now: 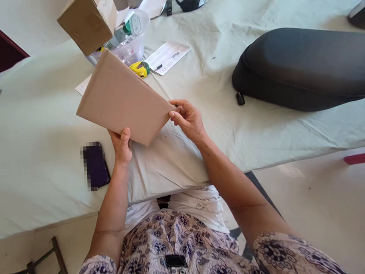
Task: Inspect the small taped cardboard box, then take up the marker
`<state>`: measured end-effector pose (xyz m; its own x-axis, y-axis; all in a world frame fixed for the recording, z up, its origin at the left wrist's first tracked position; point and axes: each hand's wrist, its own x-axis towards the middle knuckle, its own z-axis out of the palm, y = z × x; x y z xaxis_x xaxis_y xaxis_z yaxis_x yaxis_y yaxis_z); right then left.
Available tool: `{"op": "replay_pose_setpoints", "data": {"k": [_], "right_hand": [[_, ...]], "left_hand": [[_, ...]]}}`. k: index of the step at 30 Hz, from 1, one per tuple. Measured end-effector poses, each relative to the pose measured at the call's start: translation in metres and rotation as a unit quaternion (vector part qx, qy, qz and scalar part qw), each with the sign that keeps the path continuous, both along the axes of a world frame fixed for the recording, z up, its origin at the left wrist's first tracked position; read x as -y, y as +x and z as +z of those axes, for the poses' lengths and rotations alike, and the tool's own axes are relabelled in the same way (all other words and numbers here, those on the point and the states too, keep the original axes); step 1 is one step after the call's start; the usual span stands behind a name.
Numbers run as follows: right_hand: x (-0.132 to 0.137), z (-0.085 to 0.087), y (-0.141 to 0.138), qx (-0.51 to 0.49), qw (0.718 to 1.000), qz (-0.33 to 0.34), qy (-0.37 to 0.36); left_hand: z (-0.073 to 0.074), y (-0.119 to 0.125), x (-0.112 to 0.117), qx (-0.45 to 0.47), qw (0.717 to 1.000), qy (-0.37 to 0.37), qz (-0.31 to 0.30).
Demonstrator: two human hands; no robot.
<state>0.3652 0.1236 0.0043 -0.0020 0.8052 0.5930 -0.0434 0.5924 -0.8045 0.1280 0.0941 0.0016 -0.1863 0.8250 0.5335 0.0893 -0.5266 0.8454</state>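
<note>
A flat brown cardboard piece [124, 99], plain on the side that faces me, is held tilted above the cloth-covered table [183, 165]. My left hand [121, 146] grips its lower edge, the thumb on the near face and the fingers hidden behind. At its right corner my right hand [188, 119] pinches the edge between thumb and fingers. Whether the piece is a single sheet or a folded box cannot be made out. Beyond its top edge lies a yellow tape measure [140, 69].
Behind stand a cardboard box [87, 24] and a clear plastic tub [140, 38] holding bottles. A printed paper [170, 57] with a pen [158, 68] lies beside them. To the right rests a large black padded seat [302, 69]; a dark phone [96, 166] is near my left forearm.
</note>
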Motion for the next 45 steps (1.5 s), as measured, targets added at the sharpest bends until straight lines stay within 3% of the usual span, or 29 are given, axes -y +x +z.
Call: {"op": "replay_pose_setpoints", "data": {"k": [6, 17, 23, 28, 32, 39, 45], "right_hand": [[0.001, -0.012, -0.014, 0.035, 0.998, 0.003, 0.046], [0.020, -0.022, -0.041, 0.102, 0.992, 0.070, 0.012], [0.022, -0.021, -0.041, 0.058, 0.985, 0.162, -0.033], [0.024, -0.019, -0.040, 0.008, 0.971, 0.225, -0.075], [0.027, -0.014, -0.041, -0.007, 0.966, 0.243, -0.091], [0.021, -0.003, -0.028, -0.012, 0.978, 0.200, -0.056], [0.009, 0.000, -0.006, -0.019, 0.986, 0.161, -0.035]], "left_hand": [[0.003, 0.014, 0.008, 0.083, 0.993, -0.071, -0.050], [0.014, 0.025, 0.013, 0.178, 0.975, -0.086, -0.103], [0.014, 0.029, 0.016, 0.177, 0.970, -0.098, -0.131], [0.016, 0.034, 0.021, 0.235, 0.956, -0.095, -0.147], [0.015, 0.035, 0.024, 0.259, 0.944, -0.106, -0.173], [0.014, 0.028, 0.020, 0.226, 0.961, -0.079, -0.136], [0.022, -0.001, 0.013, 0.202, 0.979, 0.007, -0.002]]}}
